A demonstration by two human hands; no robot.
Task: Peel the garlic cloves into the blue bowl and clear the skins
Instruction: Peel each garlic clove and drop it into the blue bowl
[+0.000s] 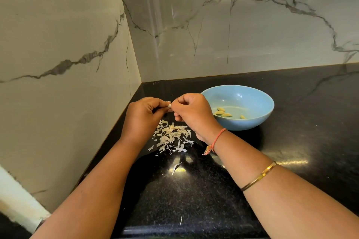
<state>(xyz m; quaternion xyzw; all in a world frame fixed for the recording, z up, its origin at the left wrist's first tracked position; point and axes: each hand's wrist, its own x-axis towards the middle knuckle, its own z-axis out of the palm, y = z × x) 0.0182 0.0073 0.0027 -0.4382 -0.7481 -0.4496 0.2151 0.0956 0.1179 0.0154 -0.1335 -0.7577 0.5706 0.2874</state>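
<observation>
Black speckled surface (291, 141) lies under both forearms, which reach forward and converge near the wall corner. The left hand (143, 111) and right hand (191, 111) hover above it, knuckles up, and their curled fingers (162, 103) pinch 1 garlic clove (169, 105) between them. Loose skins (171, 137) lie heaped on the surface just below the hands. Just beside the right hand stands the blue bowl (252, 124), with 4 peeled cloves (226, 115) inside.

Head-worn view, looking forward and down, close over black counter (194, 200)
</observation>
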